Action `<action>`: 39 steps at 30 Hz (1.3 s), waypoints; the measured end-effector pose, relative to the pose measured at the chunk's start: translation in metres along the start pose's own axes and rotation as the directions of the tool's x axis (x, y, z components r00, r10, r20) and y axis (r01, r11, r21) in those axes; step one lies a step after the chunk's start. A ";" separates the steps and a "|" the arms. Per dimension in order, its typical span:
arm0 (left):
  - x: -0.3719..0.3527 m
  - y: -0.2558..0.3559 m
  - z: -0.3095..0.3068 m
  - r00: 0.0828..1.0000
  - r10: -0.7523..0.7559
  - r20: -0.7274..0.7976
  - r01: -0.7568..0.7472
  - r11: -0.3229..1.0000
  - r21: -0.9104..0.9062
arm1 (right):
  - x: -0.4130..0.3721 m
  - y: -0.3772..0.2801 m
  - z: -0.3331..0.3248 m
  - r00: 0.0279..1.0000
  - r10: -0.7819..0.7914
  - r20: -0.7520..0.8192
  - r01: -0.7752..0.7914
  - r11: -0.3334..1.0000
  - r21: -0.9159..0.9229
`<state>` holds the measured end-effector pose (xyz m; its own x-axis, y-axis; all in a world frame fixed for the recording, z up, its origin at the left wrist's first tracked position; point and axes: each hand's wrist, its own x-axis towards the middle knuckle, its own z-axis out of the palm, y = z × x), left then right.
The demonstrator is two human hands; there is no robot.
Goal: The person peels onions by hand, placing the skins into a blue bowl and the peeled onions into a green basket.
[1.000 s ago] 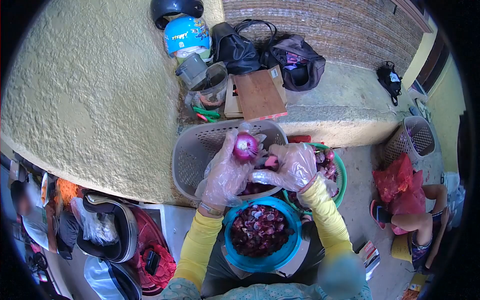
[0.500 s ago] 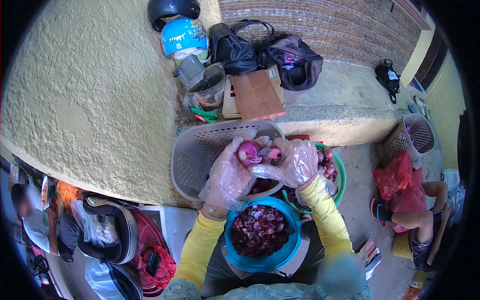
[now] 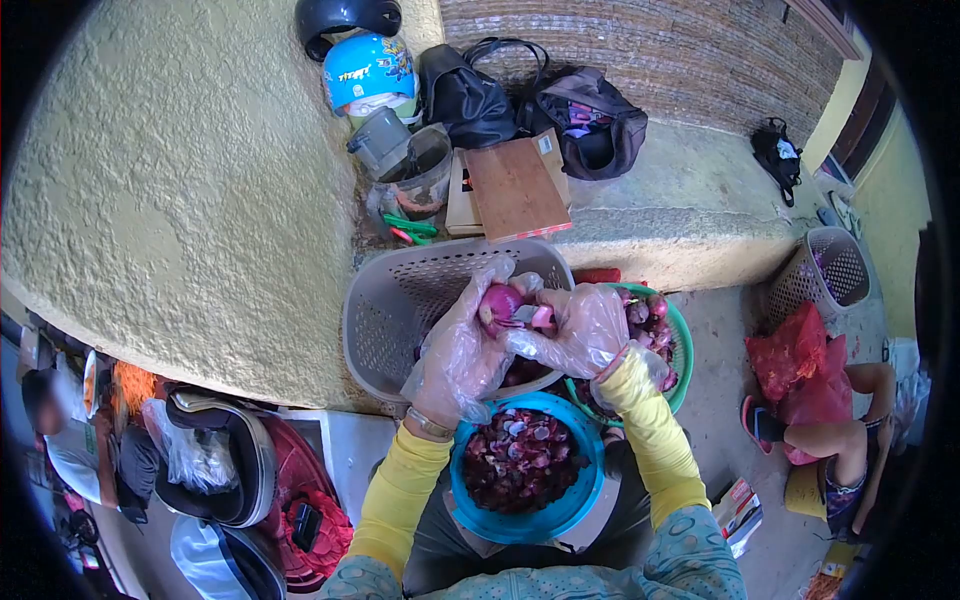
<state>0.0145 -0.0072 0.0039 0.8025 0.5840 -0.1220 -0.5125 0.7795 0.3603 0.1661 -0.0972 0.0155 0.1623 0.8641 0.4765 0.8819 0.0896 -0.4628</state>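
Note:
My left hand (image 3: 460, 345), in a clear plastic glove, is closed around a red onion (image 3: 499, 305). My right hand (image 3: 585, 328), gloved the same way, grips a small knife with a pink handle (image 3: 543, 317); its short blade is right at the onion's side. Both hands are over the grey perforated basket (image 3: 375, 330). Below them, between my legs, a blue basin (image 3: 590, 500) holds many dark red onion pieces and skins (image 3: 518, 460). A green basket (image 3: 682, 350) with red onions (image 3: 652, 318) stands beside my right hand.
On the ledge are a wooden board (image 3: 515, 190), a clear bucket (image 3: 425, 170), black bags (image 3: 465, 95) and a blue helmet (image 3: 368, 75). At right, a person's leg (image 3: 840, 435) is near red mesh sacks (image 3: 800, 370) and another basket (image 3: 820, 275). Another person (image 3: 70, 440) is at far left.
The onion has turned slightly in my left hand, and my right hand has shifted a little with the knife. Otherwise the scene looks the same.

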 end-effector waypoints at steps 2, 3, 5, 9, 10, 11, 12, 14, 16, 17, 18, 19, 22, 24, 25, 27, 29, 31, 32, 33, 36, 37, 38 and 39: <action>0.001 -0.001 -0.002 1.000 0.026 -0.009 -0.026 1.000 0.000 | 0.000 -0.001 0.002 1.000 -0.009 -0.012 0.009 1.000 0.005; 0.002 -0.002 -0.008 0.999 0.034 0.010 -0.034 0.999 0.006 | 0.000 -0.001 0.003 1.000 -0.017 -0.024 0.017 1.000 0.011; 0.004 -0.003 -0.014 0.999 0.044 0.031 -0.044 0.999 0.013 | -0.001 -0.001 0.004 0.999 -0.037 -0.006 0.037 0.999 -0.019; 0.002 -0.003 -0.010 0.998 0.052 -0.038 -0.051 0.998 0.045 | -0.001 -0.006 0.000 0.992 -0.115 0.052 0.118 0.991 -0.064; 0.000 -0.002 -0.004 0.995 0.061 -0.084 -0.057 0.997 0.049 | -0.001 -0.004 0.001 0.988 -0.134 0.072 0.138 0.989 -0.058; -0.002 0.000 0.003 0.995 0.063 -0.083 -0.059 0.997 0.049 | -0.001 -0.003 -0.001 0.988 -0.136 0.072 0.140 0.988 -0.059; -0.005 0.002 0.011 0.991 0.065 -0.114 -0.057 0.995 0.078 | 0.000 -0.004 -0.005 0.978 -0.166 0.123 0.166 0.986 0.006; -0.002 0.006 0.006 0.995 0.070 -0.077 -0.069 0.997 0.015 | 0.002 -0.013 -0.020 0.954 -0.192 0.229 0.182 0.981 0.066; 0.000 0.011 0.000 0.998 0.057 -0.033 -0.057 0.998 0.004 | 0.002 -0.013 -0.028 0.940 -0.216 0.265 0.208 0.976 0.059; 0.000 0.013 -0.001 0.999 0.043 0.012 -0.043 0.999 -0.005 | 0.002 -0.014 -0.033 0.923 -0.238 0.301 0.234 0.971 0.053; -0.003 0.013 0.001 0.991 0.133 0.016 -0.134 0.972 0.192 | 0.002 -0.021 -0.040 0.928 -0.213 0.307 0.203 0.977 0.064; -0.003 0.014 0.001 0.991 0.133 0.014 -0.134 0.972 0.192 | 0.000 -0.020 -0.037 0.927 -0.213 0.308 0.202 0.977 0.065; -0.003 0.017 0.000 0.996 0.088 0.027 -0.090 0.993 0.079 | -0.007 -0.018 -0.029 0.939 -0.257 0.227 0.263 0.965 0.003; -0.004 0.016 0.000 0.984 0.163 0.068 -0.173 0.966 0.191 | -0.002 -0.019 -0.033 0.942 -0.233 0.241 0.237 0.971 0.012; -0.005 0.015 0.001 0.984 0.163 0.070 -0.173 0.966 0.191 | 0.001 -0.019 -0.035 0.945 -0.210 0.252 0.212 0.977 0.020; -0.006 0.014 0.004 0.997 0.065 0.030 -0.069 0.988 0.140 | 0.004 -0.017 -0.036 0.977 -0.137 0.162 0.141 0.990 -0.008; -0.009 0.011 0.009 0.998 0.044 0.047 -0.051 0.986 0.162 | 0.004 -0.012 -0.031 0.997 -0.064 -0.046 0.064 0.998 -0.010; -0.009 0.008 0.009 0.998 0.025 0.064 -0.036 0.982 0.184 | 0.005 -0.005 -0.028 0.996 0.006 -0.088 -0.013 0.997 -0.074; -0.009 0.007 0.006 0.996 0.008 0.090 -0.027 0.978 0.206 | 0.004 -0.001 -0.024 0.996 0.006 -0.088 -0.013 0.997 -0.074; -0.008 0.005 0.005 0.993 -0.009 0.118 -0.018 0.974 0.227 | 0.004 0.004 -0.021 0.996 0.029 -0.086 -0.037 0.994 -0.100; -0.008 -0.002 0.006 0.996 0.015 0.090 -0.036 0.973 0.229 | 0.003 0.006 -0.021 0.995 0.066 -0.069 -0.073 0.991 -0.116; -0.008 -0.002 0.006 0.997 0.027 0.070 -0.041 0.975 0.218 | 0.004 0.006 -0.021 0.996 0.077 -0.051 -0.082 0.991 -0.105; -0.008 -0.001 0.005 0.997 0.028 0.070 -0.042 0.975 0.218 | 0.004 0.007 -0.021 0.996 0.076 -0.050 -0.081 0.991 -0.104; -0.008 0.000 0.002 0.996 0.013 0.086 -0.031 0.975 0.219 | 0.004 0.008 -0.019 0.997 0.064 -0.053 -0.068 0.993 -0.092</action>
<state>0.0089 -0.0128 0.0069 0.8193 0.5722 -0.0377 -0.4579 0.6925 0.5575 0.1820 -0.1026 0.0278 0.2413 0.8404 0.4854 0.9057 -0.0154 -0.4236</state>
